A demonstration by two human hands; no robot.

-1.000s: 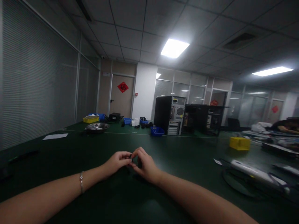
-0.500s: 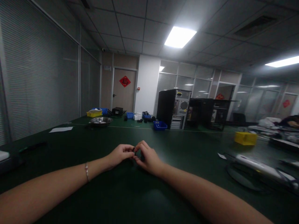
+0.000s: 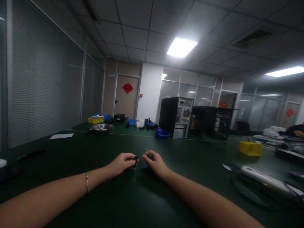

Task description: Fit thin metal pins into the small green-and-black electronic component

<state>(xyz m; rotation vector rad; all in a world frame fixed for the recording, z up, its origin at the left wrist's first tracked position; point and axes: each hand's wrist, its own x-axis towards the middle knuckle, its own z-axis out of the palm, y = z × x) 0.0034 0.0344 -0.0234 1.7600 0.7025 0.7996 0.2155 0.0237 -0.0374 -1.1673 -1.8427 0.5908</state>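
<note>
My left hand (image 3: 123, 163) is closed on a small black frame-like part (image 3: 136, 161), held between thumb and fingers above the green tabletop (image 3: 142, 202). Just to its right, my right hand (image 3: 157, 164) is curled round a small dark object with a thin pale shaft (image 3: 146, 150) that sticks up and to the left; its exact kind is too small to tell. A narrow gap separates the two hands, and neither held thing touches the other.
A metal bowl (image 3: 102, 128), blue bin (image 3: 162, 133) and computer tower (image 3: 176, 117) stand farther back. To the right are a yellow box (image 3: 250, 148) and a white power strip (image 3: 260, 178) with black cables. Paper (image 3: 61, 136) lies left.
My hands have come apart; before, their fingertips met around the small dark part. The black part stays in my left hand, and a thin shaft now shows at my right. The view has tilted up slightly.
</note>
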